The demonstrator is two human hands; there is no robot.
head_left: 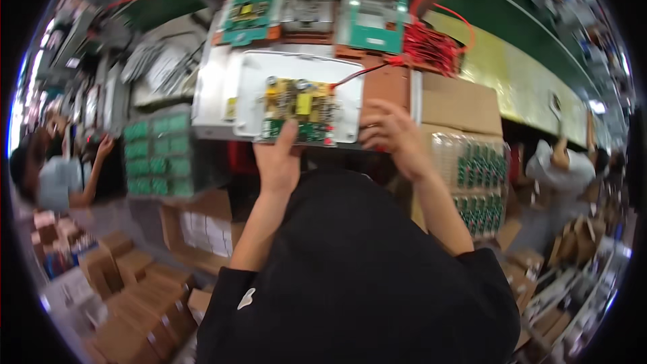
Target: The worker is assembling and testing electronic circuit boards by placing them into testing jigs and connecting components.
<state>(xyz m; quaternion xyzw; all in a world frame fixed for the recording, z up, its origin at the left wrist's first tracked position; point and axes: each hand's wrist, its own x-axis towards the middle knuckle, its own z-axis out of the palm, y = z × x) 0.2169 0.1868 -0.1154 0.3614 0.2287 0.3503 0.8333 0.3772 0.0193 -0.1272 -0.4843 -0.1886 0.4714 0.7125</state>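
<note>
My left hand (278, 162) grips the near edge of a circuit board (303, 105), its thumb on top and its other fingers hidden below. The board carries yellow and dark components, with a green strip along its near side. It lies over a white plastic tray (253, 88). A red and black wire (357, 74) runs from the board's far right corner to a red connector (395, 61). My right hand (396, 136), slightly blurred, hovers by the tray's right edge with bent fingers apart and nothing visible in them.
Beyond the tray stand two green fixtures (376, 17) (249, 15) and a metal device (310, 10) with a red display. Red wires (435, 47) are heaped at right, near a cardboard box (461, 101). Trays of green boards (482, 162) (158, 152) flank me. Other people work at both sides.
</note>
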